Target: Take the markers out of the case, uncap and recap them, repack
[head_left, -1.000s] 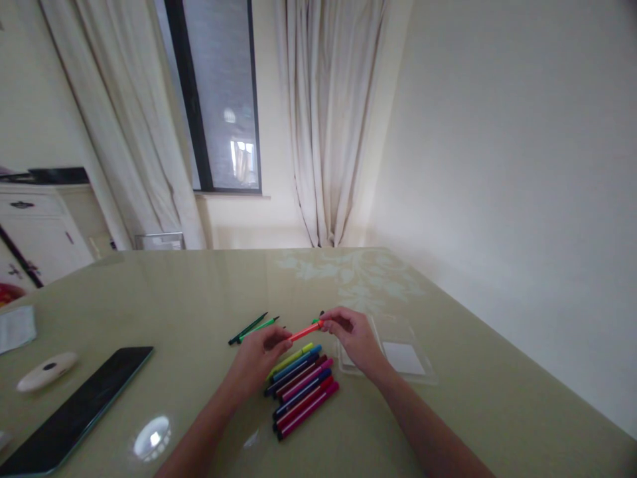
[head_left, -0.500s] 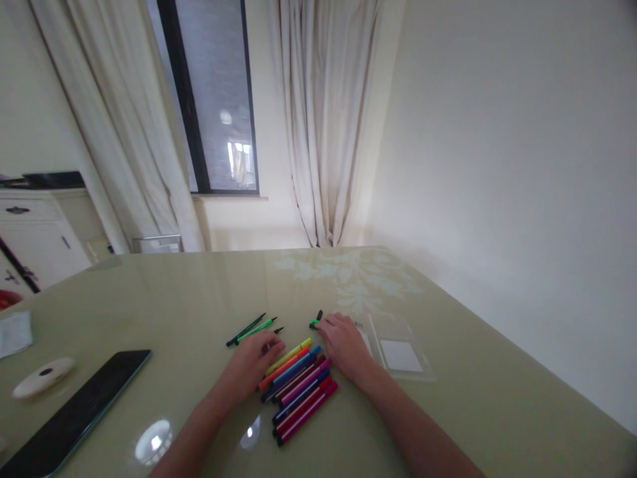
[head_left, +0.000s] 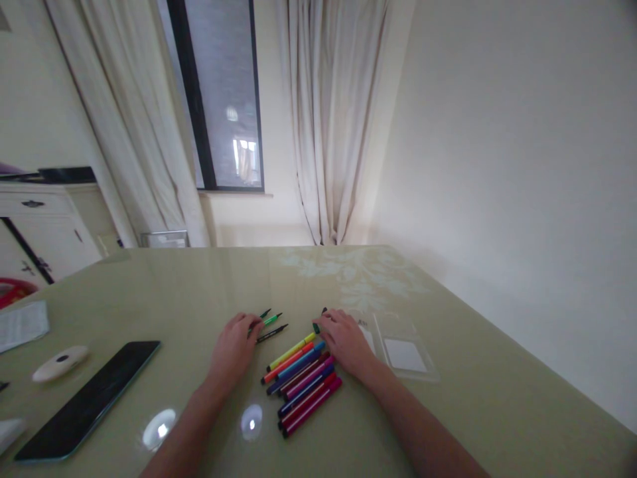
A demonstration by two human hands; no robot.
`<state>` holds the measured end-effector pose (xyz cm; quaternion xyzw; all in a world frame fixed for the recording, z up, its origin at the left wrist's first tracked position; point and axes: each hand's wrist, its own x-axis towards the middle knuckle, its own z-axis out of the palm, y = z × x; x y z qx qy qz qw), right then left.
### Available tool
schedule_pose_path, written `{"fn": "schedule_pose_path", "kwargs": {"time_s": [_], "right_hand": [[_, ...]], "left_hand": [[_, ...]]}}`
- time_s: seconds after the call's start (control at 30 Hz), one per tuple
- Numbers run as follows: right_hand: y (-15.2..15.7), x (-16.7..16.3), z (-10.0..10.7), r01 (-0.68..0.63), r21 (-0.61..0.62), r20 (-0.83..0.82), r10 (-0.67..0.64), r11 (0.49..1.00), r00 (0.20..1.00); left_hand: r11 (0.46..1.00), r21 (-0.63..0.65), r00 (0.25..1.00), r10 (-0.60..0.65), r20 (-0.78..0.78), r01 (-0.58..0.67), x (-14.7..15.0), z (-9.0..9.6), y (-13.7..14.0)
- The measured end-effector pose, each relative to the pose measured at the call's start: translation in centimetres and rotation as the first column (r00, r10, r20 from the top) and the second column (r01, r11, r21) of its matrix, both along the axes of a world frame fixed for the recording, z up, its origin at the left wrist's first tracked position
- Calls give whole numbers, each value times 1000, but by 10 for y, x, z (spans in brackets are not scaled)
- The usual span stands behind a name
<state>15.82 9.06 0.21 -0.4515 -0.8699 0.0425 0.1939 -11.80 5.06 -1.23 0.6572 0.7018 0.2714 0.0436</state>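
My left hand (head_left: 235, 346) is closed, its fingertips on the lower part of an uncapped bright green marker (head_left: 273, 319). Beside it, a dark green marker (head_left: 265, 313) and a black marker (head_left: 273, 332) also lie uncapped, their lower ends partly covered by my fingers. My right hand (head_left: 347, 340) has its fingers bent down round a small dark green marker cap (head_left: 316, 327); another dark cap (head_left: 324, 310) shows just beyond the fingertips. Between my hands lies a slanted row of several capped markers, from a yellow marker (head_left: 291, 352) to a crimson marker (head_left: 312, 408).
A clear plastic case (head_left: 428, 368) with a white card lies right of my right hand. At left are a black tablet (head_left: 94, 398), a white oval object (head_left: 60, 364) and a paper (head_left: 22, 325). The glossy table (head_left: 199, 285) meets a wall at right.
My left hand has moved from beside the yellow marker leftward onto the uncapped markers. My right fingers have come over the caps. The view has shifted slightly.
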Motion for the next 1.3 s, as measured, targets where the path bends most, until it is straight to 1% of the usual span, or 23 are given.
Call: {"fn": "schedule_pose_path", "kwargs": {"time_s": [0.07,0.13,0.23,0.33,0.4,0.43,0.47,0.5,0.57,0.6,0.67,0.77,0.83,0.87,0.93,1.0,1.1,1.3], "right_hand": [[1,0,-1,-41,-3,10,41,999,999],[1,0,-2,-55,-11,33,55,998,998],[0,0,-1,-49,-23,56,50,999,997],[-2,-1,1,-15,-46,23,16,999,1000],[-2,-1,1,8,-64,-66,-13,998,998],[-2,-1,2,16,-73,-144,-26,997,989],[-1,0,2,20,-87,-246,-41,996,968],[0,1,1,18,-109,-360,-57,994,931],[3,4,1,-18,-178,-570,-89,984,817],[4,6,1,-51,-218,-647,-105,975,756],[7,8,0,-125,-285,-741,-136,950,658],[10,8,0,-200,-335,-818,-179,921,546],[10,7,1,-231,-338,-855,-195,913,480],[9,6,3,-244,-333,-869,-196,911,454],[8,6,6,-262,-320,-888,-191,911,418],[6,6,10,-263,-308,-900,-190,914,392],[4,5,13,-263,-305,-908,-197,915,370],[3,4,12,-255,-287,-910,-179,923,375]], "left_hand": [[993,26,991,115,-64,-114,-11,1,1],[985,1,978,171,-120,-172,-21,1,1],[985,-72,981,144,-130,-155,-29,2,0],[987,-85,986,123,-116,-133,-31,3,-1],[989,-81,986,118,-117,-128,-31,2,-2],[989,-74,986,118,-119,-127,-31,2,-2],[990,-65,986,119,-120,-127,-31,1,-3],[990,-56,986,119,-119,-127,-32,0,-4],[992,-46,987,114,-116,-120,-34,-3,-6],[992,-43,987,113,-114,-118,-36,-3,-7],[991,-38,986,121,-114,-126,-38,-3,-8],[987,-6,981,159,-114,-161,-32,2,-8],[991,41,991,126,-35,-124,-18,9,-7],[994,77,996,76,48,-79,-9,12,-7],[986,151,966,-111,235,76,12,18,-6],[977,168,927,-182,329,132,29,20,-7],[977,149,900,-198,388,150,42,19,-9],[973,124,883,-227,412,193,42,18,-11]]}}
